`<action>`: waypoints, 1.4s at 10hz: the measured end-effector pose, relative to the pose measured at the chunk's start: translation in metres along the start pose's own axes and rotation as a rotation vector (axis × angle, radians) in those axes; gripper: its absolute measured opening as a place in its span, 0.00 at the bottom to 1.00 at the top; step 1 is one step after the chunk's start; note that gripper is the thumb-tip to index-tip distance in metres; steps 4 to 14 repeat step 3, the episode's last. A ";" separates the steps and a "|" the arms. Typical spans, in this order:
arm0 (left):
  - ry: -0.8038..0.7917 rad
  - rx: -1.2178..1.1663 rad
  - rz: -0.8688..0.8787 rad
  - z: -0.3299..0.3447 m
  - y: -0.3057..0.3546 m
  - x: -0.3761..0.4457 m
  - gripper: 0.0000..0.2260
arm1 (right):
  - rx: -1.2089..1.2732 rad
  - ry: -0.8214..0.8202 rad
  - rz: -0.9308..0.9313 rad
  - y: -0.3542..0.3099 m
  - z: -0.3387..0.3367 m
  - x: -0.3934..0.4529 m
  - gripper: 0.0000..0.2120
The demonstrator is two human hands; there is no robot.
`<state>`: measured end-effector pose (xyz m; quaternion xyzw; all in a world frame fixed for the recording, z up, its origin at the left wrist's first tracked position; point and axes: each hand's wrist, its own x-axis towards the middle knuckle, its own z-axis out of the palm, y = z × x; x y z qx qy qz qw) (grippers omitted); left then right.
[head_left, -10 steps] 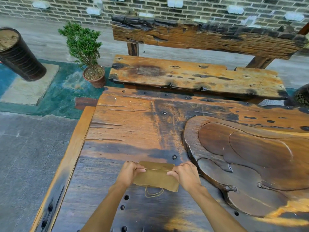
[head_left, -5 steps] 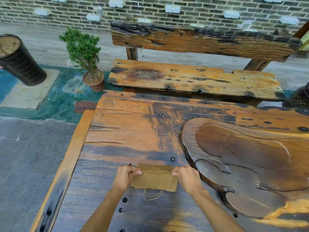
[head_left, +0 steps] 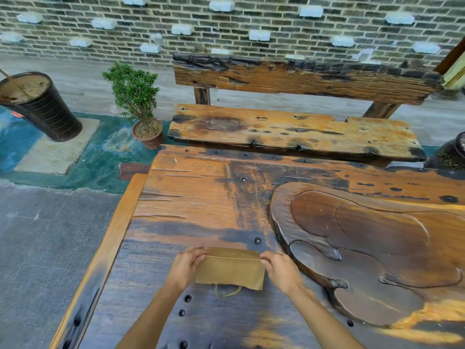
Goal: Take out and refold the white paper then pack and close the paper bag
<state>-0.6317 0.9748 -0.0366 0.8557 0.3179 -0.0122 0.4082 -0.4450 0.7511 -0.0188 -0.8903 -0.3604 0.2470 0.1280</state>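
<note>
A small brown paper bag [head_left: 230, 272] lies flat on the dark wooden table [head_left: 201, 202], folded over along its far edge. Its twine handle [head_left: 227, 292] sticks out from the near edge. My left hand [head_left: 186, 267] pinches the bag's far left corner. My right hand [head_left: 280, 269] pinches the far right corner. Both hands hold the fold line down. No white paper shows; whether it is inside the bag cannot be told.
A carved wooden tray [head_left: 372, 248] is set into the table right of the bag. Behind the table stands a rough wooden bench [head_left: 289, 132]. A potted shrub [head_left: 141, 104] and a dark barrel [head_left: 40, 107] stand on the floor at the left.
My hands keep the same grip on the bag's far corners. The camera has tilted up slightly, so the bag and hands sit lower in view.
</note>
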 end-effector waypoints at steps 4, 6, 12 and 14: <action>0.248 0.126 0.131 -0.006 0.034 -0.035 0.20 | 0.050 0.166 -0.070 -0.011 -0.024 -0.029 0.21; 0.248 0.126 0.131 -0.006 0.034 -0.035 0.20 | 0.050 0.166 -0.070 -0.011 -0.024 -0.029 0.21; 0.248 0.126 0.131 -0.006 0.034 -0.035 0.20 | 0.050 0.166 -0.070 -0.011 -0.024 -0.029 0.21; 0.248 0.126 0.131 -0.006 0.034 -0.035 0.20 | 0.050 0.166 -0.070 -0.011 -0.024 -0.029 0.21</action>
